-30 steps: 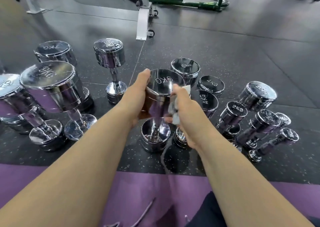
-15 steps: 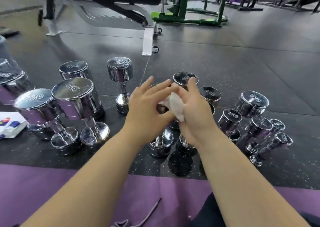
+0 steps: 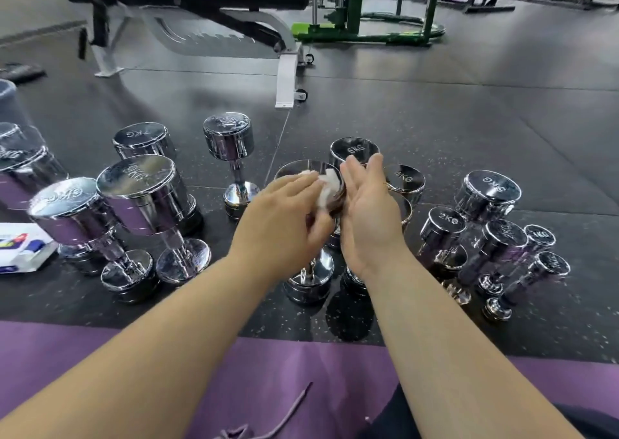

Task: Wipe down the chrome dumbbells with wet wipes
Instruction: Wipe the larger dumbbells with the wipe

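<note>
Floor: chrome dumbbells stand on end, so the top faces are reachable. Centre dumbbell sits upright between both hands. Right hand is flat with straight fingers beside its head, likely bracing. Left hand, fingers straight, presses the wet wipe onto the top face.

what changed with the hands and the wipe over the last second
The wipe passed from the right hand to under the fingers of the left hand, which moved from the side of the dumbbell onto its top face. The right hand let go and is now open beside the upper head's right side. The dumbbell stayed upright; the other dumbbells stayed put.
</note>
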The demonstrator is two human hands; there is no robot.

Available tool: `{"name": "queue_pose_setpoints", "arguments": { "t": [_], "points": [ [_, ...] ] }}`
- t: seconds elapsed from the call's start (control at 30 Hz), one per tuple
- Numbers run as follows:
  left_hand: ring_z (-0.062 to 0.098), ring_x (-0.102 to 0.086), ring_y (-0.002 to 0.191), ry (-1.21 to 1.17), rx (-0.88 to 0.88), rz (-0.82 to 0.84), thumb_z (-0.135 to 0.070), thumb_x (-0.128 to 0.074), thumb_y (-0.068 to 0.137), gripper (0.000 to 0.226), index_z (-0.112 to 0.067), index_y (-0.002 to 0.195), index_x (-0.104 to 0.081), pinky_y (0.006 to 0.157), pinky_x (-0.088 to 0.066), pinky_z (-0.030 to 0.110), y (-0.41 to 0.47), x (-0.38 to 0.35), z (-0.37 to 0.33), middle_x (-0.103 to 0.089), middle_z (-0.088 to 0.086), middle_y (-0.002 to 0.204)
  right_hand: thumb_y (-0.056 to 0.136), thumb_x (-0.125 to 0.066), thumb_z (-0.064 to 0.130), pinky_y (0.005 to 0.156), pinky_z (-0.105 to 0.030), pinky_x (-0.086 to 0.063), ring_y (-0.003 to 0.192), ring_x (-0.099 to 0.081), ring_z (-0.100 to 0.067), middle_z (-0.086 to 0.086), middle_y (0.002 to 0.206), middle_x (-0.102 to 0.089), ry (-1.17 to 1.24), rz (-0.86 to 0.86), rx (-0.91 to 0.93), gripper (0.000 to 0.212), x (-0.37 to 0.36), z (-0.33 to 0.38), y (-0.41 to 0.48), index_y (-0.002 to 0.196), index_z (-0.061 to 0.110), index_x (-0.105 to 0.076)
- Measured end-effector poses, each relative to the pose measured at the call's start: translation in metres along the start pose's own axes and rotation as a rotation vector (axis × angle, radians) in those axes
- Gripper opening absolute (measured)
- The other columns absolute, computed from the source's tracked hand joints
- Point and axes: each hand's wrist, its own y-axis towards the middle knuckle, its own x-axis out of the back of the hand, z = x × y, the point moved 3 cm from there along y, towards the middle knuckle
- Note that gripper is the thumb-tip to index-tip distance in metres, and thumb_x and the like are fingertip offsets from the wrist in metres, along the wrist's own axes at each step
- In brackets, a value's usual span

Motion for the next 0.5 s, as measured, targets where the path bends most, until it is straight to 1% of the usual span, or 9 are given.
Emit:
{"name": "queue_pose_setpoints", "arguments": {
  "t": [0.03, 0.1, 0.13, 0.2, 0.27, 0.33, 0.4, 0.43, 0.5],
  "points": [
    [0.013, -0.058, 0.095, -0.038, 0.061, 0.041, -0.030, -0.046, 0.092, 0.034, -0.016, 0.090, -0.076, 0.087, -0.043, 0.022, 0.006, -0.003, 0.004, -0.074, -0.003, 0.099, 0.104, -0.021, 0.052, 0.070, -0.008, -0.045, 0.117, -0.048, 0.007, 0.010, 0.150, -0.043, -0.011, -0.002, 0.016, 0.058, -0.002, 0.000, -0.001, 0.149, 0.020, -0.037],
    [0.011, -0.060, 0.086, -0.091, 0.203, 0.051, -0.033, -0.050, 0.094, 0.033, -0.017, 0.076, -0.073, 0.078, -0.046, 0.022, 0.014, -0.004, 0.014, -0.072, -0.007, 0.087, 0.105, -0.026, 0.047, 0.057, -0.004, -0.045, 0.080, -0.059, 0.018, 0.017, 0.111, -0.062, -0.098, -0.066, 0.068, 0.039, 0.002, -0.007, 0.000, 0.128, 0.028, -0.051],
    [0.011, -0.062, 0.089, -0.127, 0.273, -0.002, -0.031, -0.054, 0.095, 0.031, -0.016, 0.077, -0.073, 0.078, -0.043, 0.013, 0.011, -0.004, 0.016, -0.072, -0.009, 0.089, 0.105, -0.028, 0.045, 0.053, -0.003, -0.044, 0.067, -0.058, 0.019, 0.022, 0.094, -0.060, -0.136, -0.097, 0.078, 0.031, 0.003, -0.008, -0.002, 0.119, 0.031, -0.052],
    [0.009, -0.061, 0.099, -0.224, 0.456, -0.184, -0.023, -0.058, 0.096, 0.021, -0.016, 0.088, -0.076, 0.081, -0.031, -0.001, -0.004, -0.003, 0.011, -0.072, -0.012, 0.100, 0.105, -0.030, 0.046, 0.053, -0.003, -0.043, 0.061, -0.057, 0.019, 0.027, 0.085, -0.053, -0.156, -0.168, 0.083, 0.029, 0.006, -0.008, -0.002, 0.119, 0.033, -0.051],
    [0.007, -0.061, 0.089, -0.379, 0.695, -0.312, -0.017, -0.056, 0.097, 0.020, -0.019, 0.100, -0.075, 0.074, -0.034, 0.001, -0.029, -0.005, 0.000, -0.068, -0.017, 0.093, 0.105, -0.029, 0.046, 0.053, -0.001, -0.043, 0.062, -0.056, 0.020, 0.025, 0.088, -0.052, -0.118, -0.200, 0.081, 0.027, 0.008, -0.009, -0.001, 0.124, 0.035, -0.045],
    [0.003, -0.056, 0.068, -0.533, 0.905, -0.362, -0.015, -0.052, 0.098, 0.024, -0.022, 0.104, -0.074, 0.061, -0.035, 0.005, -0.039, -0.012, -0.003, -0.063, -0.018, 0.076, 0.105, -0.031, 0.047, 0.063, -0.005, -0.046, 0.071, -0.058, 0.013, 0.019, 0.093, -0.057, -0.096, -0.196, 0.076, 0.029, 0.006, -0.015, 0.001, 0.121, 0.031, -0.048],
    [0.007, -0.048, 0.059, -0.550, 1.004, -0.348, -0.013, -0.050, 0.097, 0.024, -0.020, 0.092, -0.072, 0.054, -0.034, 0.008, -0.037, -0.019, 0.002, -0.056, -0.015, 0.062, 0.099, -0.036, 0.053, 0.090, -0.022, -0.047, 0.094, -0.057, -0.003, 0.010, 0.108, -0.060, -0.134, -0.196, 0.065, 0.036, 0.004, -0.026, 0.002, 0.115, 0.025, -0.053],
    [0.010, -0.043, 0.056, -0.506, 1.025, -0.324, -0.012, -0.049, 0.096, 0.023, -0.018, 0.084, -0.069, 0.051, -0.033, 0.012, -0.036, -0.021, 0.004, -0.052, -0.011, 0.059, 0.096, -0.038, 0.053, 0.101, -0.028, -0.043, 0.107, -0.054, -0.006, 0.008, 0.118, -0.059, -0.169, -0.216, 0.059, 0.040, 0.003, -0.030, -0.001, 0.118, 0.024, -0.055],
    [0.012, -0.036, 0.053, -0.427, 1.043, -0.257, -0.009, -0.049, 0.092, 0.022, -0.010, 0.072, -0.059, 0.052, -0.031, 0.025, -0.042, -0.026, 0.007, -0.048, -0.003, 0.056, 0.099, -0.041, 0.044, 0.106, -0.026, -0.035, 0.120, -0.048, -0.004, 0.013, 0.130, -0.054, -0.214, -0.278, 0.086, 0.044, 0.001, -0.030, -0.007, 0.137, 0.023, -0.052]
  ]
}}
